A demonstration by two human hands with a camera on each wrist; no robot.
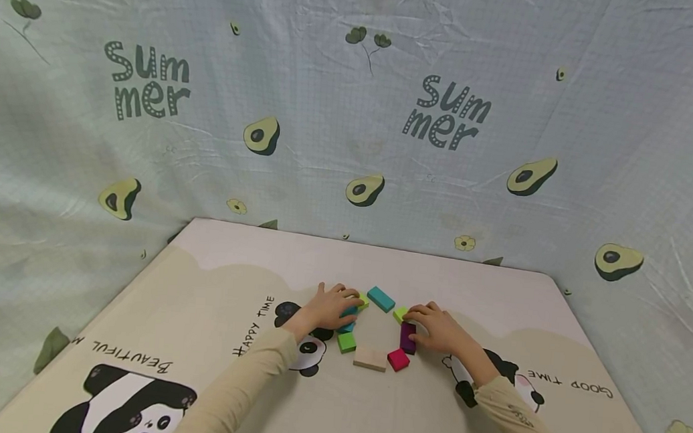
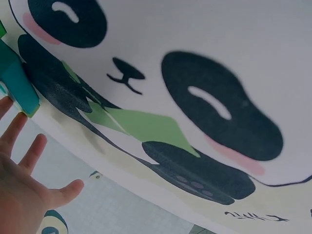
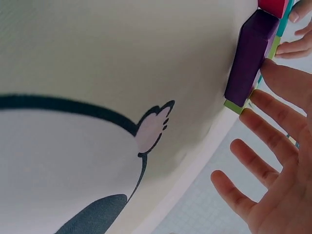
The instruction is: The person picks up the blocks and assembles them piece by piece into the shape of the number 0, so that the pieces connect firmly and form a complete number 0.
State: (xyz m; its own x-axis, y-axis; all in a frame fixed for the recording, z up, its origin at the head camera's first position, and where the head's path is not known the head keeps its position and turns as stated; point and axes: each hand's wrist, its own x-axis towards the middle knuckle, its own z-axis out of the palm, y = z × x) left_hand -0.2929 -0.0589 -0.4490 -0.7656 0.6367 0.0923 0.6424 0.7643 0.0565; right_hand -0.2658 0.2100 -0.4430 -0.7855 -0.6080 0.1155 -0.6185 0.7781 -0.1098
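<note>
Coloured blocks form a loose ring on the table. My left hand point(image 1: 329, 308) reaches over its left side, fingertips at a teal block point(image 2: 20, 80) and near a lime block point(image 1: 364, 301). On the right, my right hand point(image 1: 438, 328) has its thumb against a purple block point(image 1: 407, 339) and its index fingertip by another lime block point(image 1: 400, 314). Its fingers point(image 3: 253, 163) are spread and fairly straight. Between the hands, at the far side, lies a teal block point(image 1: 381, 299). A red block point(image 1: 398, 360), a plain wooden block point(image 1: 370, 359) and a green block point(image 1: 346, 342) make the near side.
The table point(image 1: 338, 417) has a cream cover printed with pandas and words. Behind it hangs a pale curtain point(image 1: 313, 87) with avocado prints, close to the table's far edge. Both sleeved forearms cross the table's near part.
</note>
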